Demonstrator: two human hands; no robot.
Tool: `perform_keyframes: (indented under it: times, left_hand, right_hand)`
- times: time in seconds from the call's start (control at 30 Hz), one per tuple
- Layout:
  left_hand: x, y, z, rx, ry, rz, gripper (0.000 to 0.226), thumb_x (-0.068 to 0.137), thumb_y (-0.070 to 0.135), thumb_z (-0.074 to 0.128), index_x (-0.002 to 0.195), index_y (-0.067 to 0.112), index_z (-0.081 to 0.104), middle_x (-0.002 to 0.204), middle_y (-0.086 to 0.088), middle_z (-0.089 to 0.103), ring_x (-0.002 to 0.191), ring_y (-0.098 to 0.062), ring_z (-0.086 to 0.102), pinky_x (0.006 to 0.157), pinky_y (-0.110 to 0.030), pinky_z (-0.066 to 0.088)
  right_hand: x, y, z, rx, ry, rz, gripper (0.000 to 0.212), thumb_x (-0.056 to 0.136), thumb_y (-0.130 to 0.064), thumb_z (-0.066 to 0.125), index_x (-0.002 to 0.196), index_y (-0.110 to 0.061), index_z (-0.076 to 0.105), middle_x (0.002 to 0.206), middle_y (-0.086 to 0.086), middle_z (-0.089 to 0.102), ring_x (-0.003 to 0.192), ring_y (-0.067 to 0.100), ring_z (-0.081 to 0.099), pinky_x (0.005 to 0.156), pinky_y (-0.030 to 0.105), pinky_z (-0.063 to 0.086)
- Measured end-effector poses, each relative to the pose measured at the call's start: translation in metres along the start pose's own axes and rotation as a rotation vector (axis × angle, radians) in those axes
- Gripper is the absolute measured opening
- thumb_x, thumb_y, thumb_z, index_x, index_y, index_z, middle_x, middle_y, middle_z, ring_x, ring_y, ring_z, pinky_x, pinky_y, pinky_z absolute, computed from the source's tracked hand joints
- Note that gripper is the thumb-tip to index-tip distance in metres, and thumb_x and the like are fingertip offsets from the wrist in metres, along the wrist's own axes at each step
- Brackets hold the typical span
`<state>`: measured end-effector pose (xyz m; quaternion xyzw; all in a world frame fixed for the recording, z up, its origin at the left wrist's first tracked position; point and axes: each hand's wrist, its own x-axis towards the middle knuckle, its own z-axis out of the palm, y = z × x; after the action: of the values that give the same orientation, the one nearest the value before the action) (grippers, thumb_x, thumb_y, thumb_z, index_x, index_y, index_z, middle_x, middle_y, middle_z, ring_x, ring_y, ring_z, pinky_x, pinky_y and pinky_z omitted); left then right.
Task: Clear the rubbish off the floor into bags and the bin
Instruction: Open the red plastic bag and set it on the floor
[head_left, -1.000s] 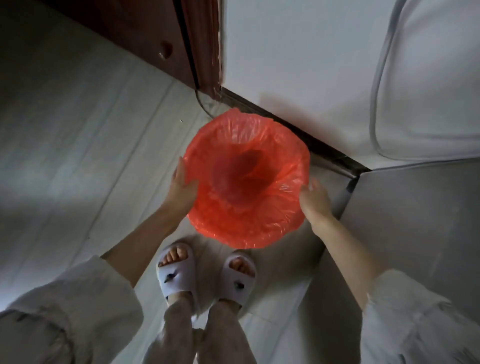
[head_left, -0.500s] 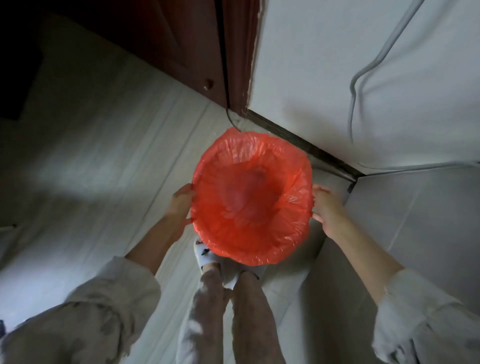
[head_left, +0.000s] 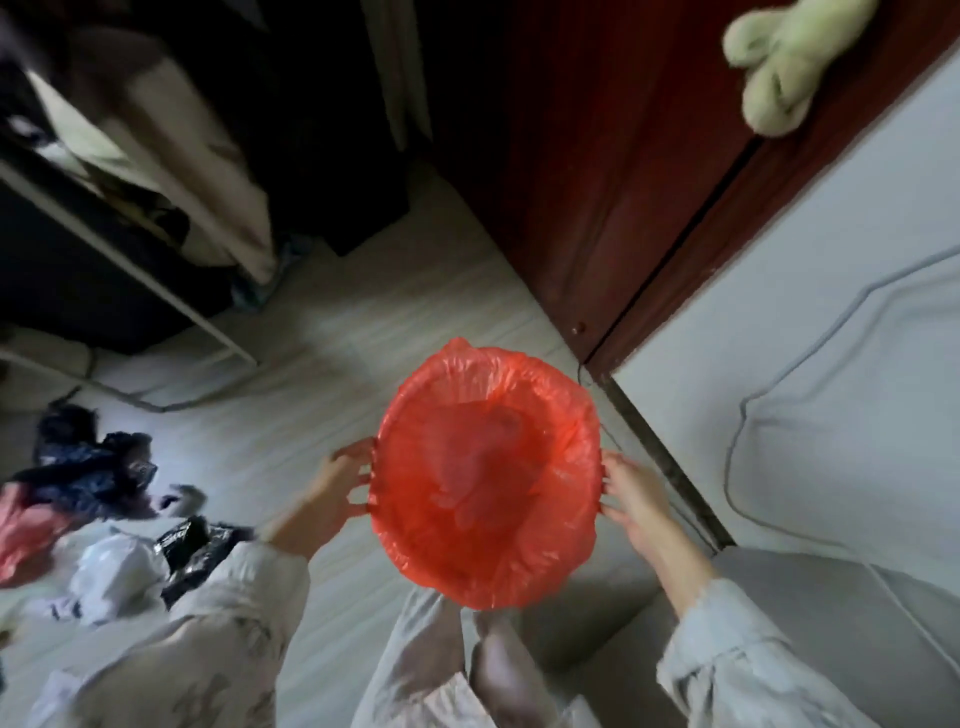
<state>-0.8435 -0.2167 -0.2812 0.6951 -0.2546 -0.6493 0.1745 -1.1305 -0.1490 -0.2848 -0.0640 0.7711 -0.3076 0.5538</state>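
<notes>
1. Floor (head_left: 322, 332): pale boards beneath the grip.
2. Bin (head_left: 485, 475), red-bag lined: held between both hands above the floor.
3. Rubbish (head_left: 119, 519): piled well left of the grip.
4. Left hand (head_left: 337, 486), right hand (head_left: 631, 499): fingers curled on opposite rims.

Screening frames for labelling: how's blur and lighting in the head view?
Head view: dim and soft throughout; motion smear worst on the hanging clothes and floor rubbish; red-lined bin readable, both hands' fingers smeared; wide-angle bends the wall edges.
</notes>
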Motion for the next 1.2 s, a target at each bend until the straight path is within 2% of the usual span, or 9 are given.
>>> perform_keyframes:
  times: [0.1, 0.27, 0.33, 0.47, 0.53, 0.67, 0.8, 0.9, 1.2]
  left_hand:
    - [-0.049, -0.025, -0.046, -0.141, 0.116, 0.061, 0.031, 0.092, 0.004, 0.036, 0.106, 0.019, 0.059, 0.078, 0.0, 0.052, 0.074, -0.017, 0.048, 0.064, -0.027, 0.038]
    - [-0.124, -0.066, -0.116, -0.355, 0.271, 0.087, 0.028, 0.094, 0.008, 0.038, 0.114, 0.018, 0.056, 0.085, -0.002, 0.057, 0.081, -0.019, 0.052, 0.068, -0.031, 0.044]
    - [-0.15, -0.083, -0.144, -0.414, 0.324, 0.102, 0.029, 0.094, 0.009, 0.038, 0.111, 0.019, 0.059, 0.086, -0.003, 0.059, 0.079, -0.017, 0.054, 0.066, -0.031, 0.045]
    - [-0.2, -0.127, -0.206, -0.523, 0.424, 0.152, 0.027, 0.092, 0.013, 0.039, 0.092, 0.02, 0.065, 0.085, -0.003, 0.056, 0.078, -0.016, 0.053, 0.065, -0.029, 0.044]
    - [-0.217, -0.145, -0.231, -0.57, 0.46, 0.153, 0.026, 0.092, 0.015, 0.04, 0.094, 0.019, 0.065, 0.088, -0.004, 0.056, 0.082, -0.018, 0.053, 0.069, -0.032, 0.046]
    - [-0.259, -0.198, -0.304, -0.684, 0.532, 0.16, 0.026, 0.091, 0.017, 0.041, 0.088, 0.021, 0.066, 0.092, -0.002, 0.06, 0.087, -0.019, 0.056, 0.076, -0.037, 0.049]
    - [-0.292, -0.251, -0.382, -0.734, 0.594, 0.162, 0.031, 0.089, 0.017, 0.041, 0.086, 0.029, 0.07, 0.088, 0.001, 0.061, 0.084, -0.017, 0.055, 0.07, -0.033, 0.048]
    - [-0.314, -0.29, -0.441, -0.758, 0.667, 0.154, 0.032, 0.089, 0.015, 0.039, 0.097, 0.024, 0.069, 0.091, 0.001, 0.059, 0.081, -0.015, 0.053, 0.065, -0.029, 0.047]
    - [-0.342, -0.354, -0.589, -0.888, 0.761, 0.116, 0.034, 0.089, 0.012, 0.039, 0.102, 0.016, 0.069, 0.092, -0.001, 0.059, 0.086, -0.017, 0.052, 0.065, -0.03, 0.046]
  right_hand:
    - [-0.033, -0.012, 0.029, -0.113, -0.119, -0.074, 0.016, 0.093, -0.02, 0.047, 0.084, -0.017, 0.06, 0.076, 0.004, 0.06, 0.066, 0.014, 0.055, 0.057, 0.024, 0.046]
    - [-0.092, -0.025, 0.094, -0.321, -0.275, -0.209, 0.018, 0.095, -0.019, 0.047, 0.081, -0.018, 0.058, 0.074, 0.002, 0.057, 0.065, 0.014, 0.052, 0.058, 0.025, 0.043]
    - [-0.118, -0.028, 0.128, -0.396, -0.354, -0.276, 0.018, 0.096, -0.018, 0.046, 0.082, -0.018, 0.058, 0.073, 0.002, 0.056, 0.065, 0.013, 0.051, 0.058, 0.025, 0.043]
    - [-0.179, -0.02, 0.204, -0.547, -0.483, -0.372, 0.022, 0.095, -0.017, 0.045, 0.077, -0.018, 0.058, 0.07, 0.0, 0.054, 0.063, 0.012, 0.049, 0.056, 0.025, 0.042]
    - [-0.204, -0.013, 0.234, -0.599, -0.527, -0.407, 0.024, 0.095, -0.017, 0.044, 0.075, -0.018, 0.058, 0.07, 0.0, 0.052, 0.062, 0.012, 0.048, 0.056, 0.024, 0.042]
    - [-0.268, 0.024, 0.315, -0.683, -0.622, -0.472, 0.025, 0.097, -0.018, 0.044, 0.076, -0.019, 0.057, 0.07, -0.001, 0.054, 0.063, 0.011, 0.048, 0.057, 0.024, 0.039]
    - [-0.319, 0.079, 0.399, -0.769, -0.678, -0.491, 0.023, 0.097, -0.025, 0.046, 0.078, -0.019, 0.058, 0.073, 0.001, 0.053, 0.064, 0.011, 0.047, 0.059, 0.024, 0.04]
    - [-0.358, 0.126, 0.46, -0.812, -0.723, -0.492, 0.023, 0.095, -0.028, 0.047, 0.078, -0.019, 0.058, 0.072, 0.002, 0.05, 0.063, 0.011, 0.045, 0.059, 0.024, 0.04]
    - [-0.444, 0.194, 0.615, -0.901, -0.823, -0.496, 0.02, 0.093, -0.029, 0.05, 0.078, -0.019, 0.058, 0.071, 0.001, 0.055, 0.065, 0.013, 0.047, 0.061, 0.024, 0.04]
